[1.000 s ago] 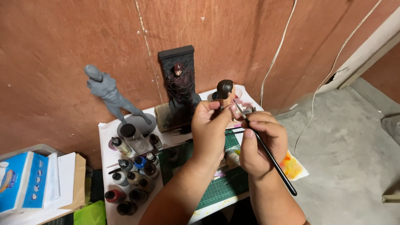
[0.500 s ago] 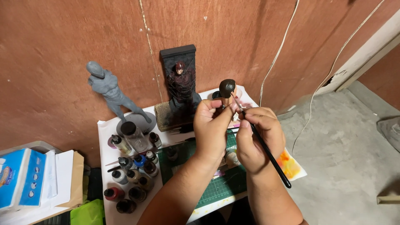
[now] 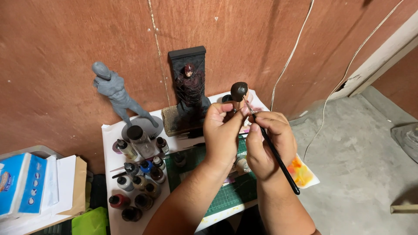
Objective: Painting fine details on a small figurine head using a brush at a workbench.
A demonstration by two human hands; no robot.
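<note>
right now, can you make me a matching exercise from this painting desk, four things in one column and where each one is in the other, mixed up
Things:
1. paintbrush
2. small dark-headed figure part
3. grey unpainted statue
4. dark red figure on a black pillar

Places:
A. standing against the wall at the table's far left
B. pinched in the right hand
C. held up by the left hand
D. standing at the back of the table, just left of the hands

Pairs: 1-B, 2-C, 3-A, 4-D
</note>
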